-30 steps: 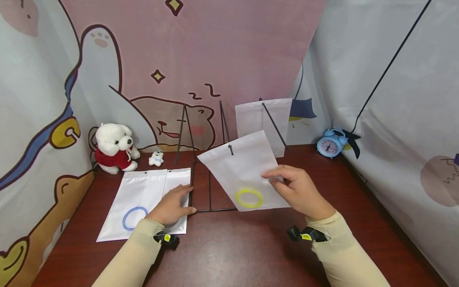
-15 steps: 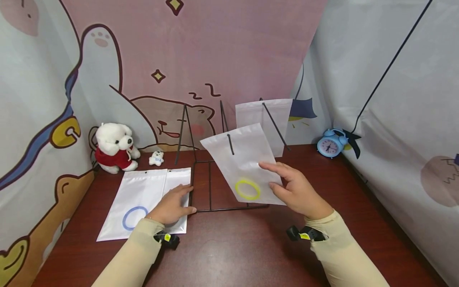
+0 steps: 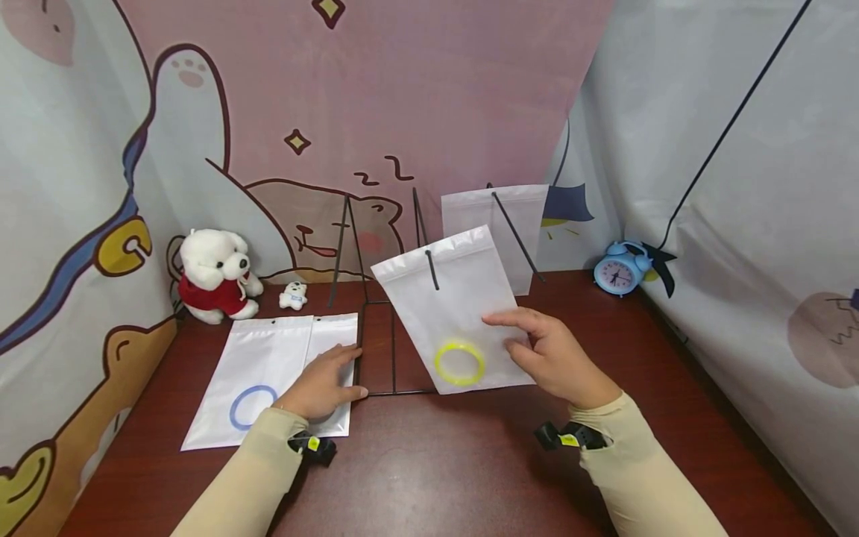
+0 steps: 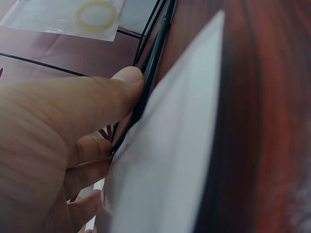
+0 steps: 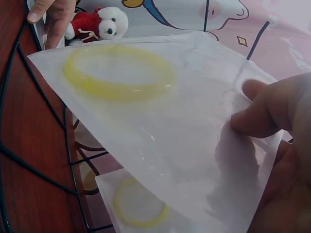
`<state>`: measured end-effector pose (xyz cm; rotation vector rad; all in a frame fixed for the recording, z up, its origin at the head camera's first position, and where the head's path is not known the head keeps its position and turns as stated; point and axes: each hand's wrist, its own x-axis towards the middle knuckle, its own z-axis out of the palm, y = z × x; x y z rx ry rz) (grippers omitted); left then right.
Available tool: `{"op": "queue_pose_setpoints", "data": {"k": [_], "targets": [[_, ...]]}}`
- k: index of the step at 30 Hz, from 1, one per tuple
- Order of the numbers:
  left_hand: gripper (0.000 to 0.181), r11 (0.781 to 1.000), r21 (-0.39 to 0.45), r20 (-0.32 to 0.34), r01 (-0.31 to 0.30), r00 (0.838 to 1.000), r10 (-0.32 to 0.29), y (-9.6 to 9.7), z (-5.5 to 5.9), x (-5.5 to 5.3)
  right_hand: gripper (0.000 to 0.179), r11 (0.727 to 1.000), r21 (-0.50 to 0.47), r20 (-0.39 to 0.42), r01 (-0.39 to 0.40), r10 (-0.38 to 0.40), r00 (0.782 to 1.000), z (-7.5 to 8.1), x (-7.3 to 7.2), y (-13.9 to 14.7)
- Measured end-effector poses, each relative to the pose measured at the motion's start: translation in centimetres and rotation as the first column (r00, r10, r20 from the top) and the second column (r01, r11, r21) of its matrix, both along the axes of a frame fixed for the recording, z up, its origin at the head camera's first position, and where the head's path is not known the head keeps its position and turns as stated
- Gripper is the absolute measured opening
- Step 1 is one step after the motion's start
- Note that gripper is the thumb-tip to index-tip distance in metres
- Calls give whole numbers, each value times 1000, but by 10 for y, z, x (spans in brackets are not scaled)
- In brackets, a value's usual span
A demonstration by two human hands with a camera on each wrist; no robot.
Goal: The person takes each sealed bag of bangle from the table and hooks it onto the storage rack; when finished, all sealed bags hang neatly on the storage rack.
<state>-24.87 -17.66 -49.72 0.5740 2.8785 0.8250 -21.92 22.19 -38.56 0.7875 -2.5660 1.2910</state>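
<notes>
A frosted zip bag (image 3: 463, 313) with a yellow ring (image 3: 459, 345) hangs tilted on a thin black hook (image 3: 432, 270), which pokes out through its top. My right hand (image 3: 564, 362) holds its right side; in the right wrist view the thumb and a fingertip lie over the front, with other fingers behind the edge. My left hand (image 3: 322, 388) touches the left bottom rod of the black wire rack (image 3: 394, 350), fingers spread along it. Under that hand lie overlapping white zip bags (image 3: 268, 350), one showing a blue ring (image 3: 233, 412); the hand partly hides them.
A second zip bag (image 3: 463, 216) hangs on a rear right hook. A white plush dog (image 3: 211, 276) and a small white figurine (image 3: 292, 296) sit at the back left. A blue alarm clock (image 3: 616, 274) stands at the back right. Printed fabric surrounds the table.
The bag with the yellow ring has slid farther back along the hook, so more of the hook's tip shows. My right index finger has straightened away from the thumb. My left hand stays still.
</notes>
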Motion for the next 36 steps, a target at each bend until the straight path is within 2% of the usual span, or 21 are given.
{"op": "queue_pose_setpoints", "data": {"k": [5,8,14,18,25,30,32,36], "targets": [[76,1000,4,9,-6,1000,6,1,3,2,42,1000,1,34,-12,12,999,-1,-1,1],[75,1000,5,10,-6,1000,6,1,3,2,41,999,0,93,-39,38,995,-1,-1,1],[76,1000,8,-3,0,1000,0,1,1,1,53,995,-4,196,-105,103,975,-1,-1,2],[76,1000,10,2,-3,1000,3,0,0,1,64,987,-42,248,-153,159,956,-1,-2,1],[77,1000,4,8,-9,1000,9,1,0,1,79,976,-57,260,-209,217,941,-2,-3,4],[76,1000,2,7,-10,1000,10,1,-1,1,87,978,-25,264,-207,206,942,-4,-5,5],[76,1000,-1,7,-13,1000,13,1,-1,1,89,980,7,247,-199,191,950,-5,-5,5],[76,1000,-3,10,-18,1000,18,1,0,0,91,981,-16,278,-193,190,942,-5,-5,5]]}}
